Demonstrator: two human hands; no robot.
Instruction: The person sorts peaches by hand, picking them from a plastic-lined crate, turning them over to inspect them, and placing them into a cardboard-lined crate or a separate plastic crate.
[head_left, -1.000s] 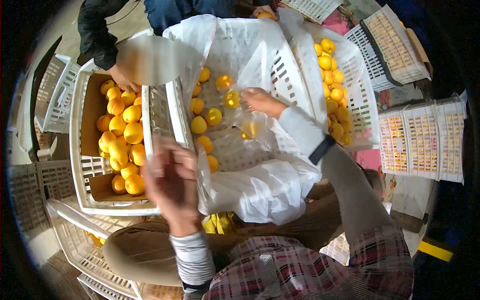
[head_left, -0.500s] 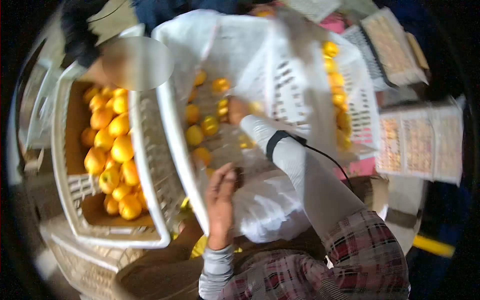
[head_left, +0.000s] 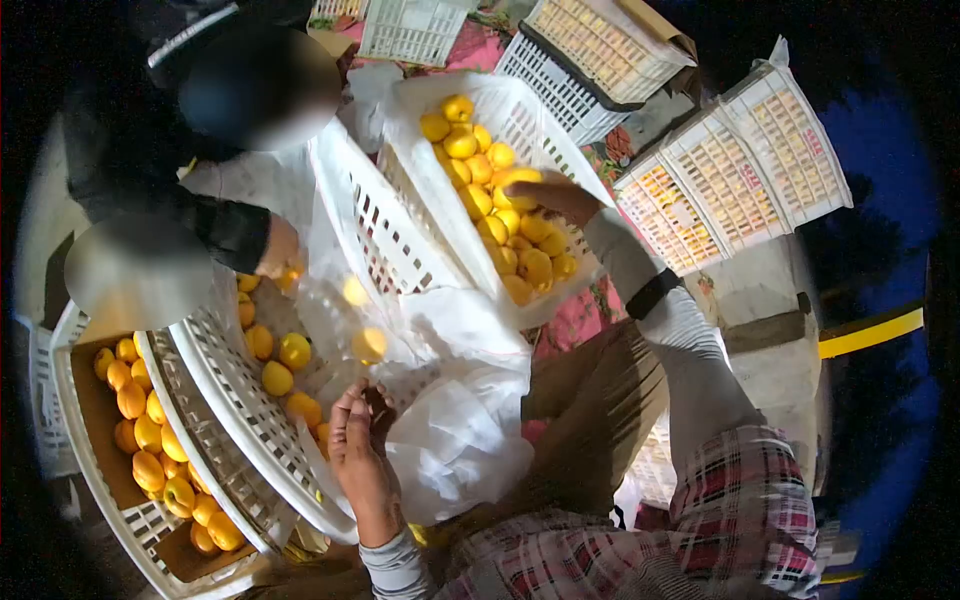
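Note:
My right hand point(head_left: 565, 198) is over the right-hand crate point(head_left: 585, 165), its fingers around a yellow fruit point(head_left: 522, 176) at the top of a pile of yellow-orange fruit point(head_left: 500, 225). The underside of that grip is hidden. My left hand point(head_left: 362, 460) hovers by the near end of the middle crate point(head_left: 265, 440), palm turned inward, fingers loosely bent and thumb apart, with no fruit visible in it. White plastic lining point(head_left: 450, 440) covers part of the middle crate, where several loose fruit point(head_left: 277, 378) lie along the left side.
A co-worker's hand point(head_left: 280, 250) reaches into the middle crate from the far left, touching a fruit. At the left stands a cardboard-lined crate point(head_left: 100, 480) of orange fruit. Filled, covered crates point(head_left: 735, 165) stand at the right, with others at the back.
My right hand has gone from inside the middle crate to the right-hand crate. The view has swung right. A co-worker's hand now shows in the middle crate.

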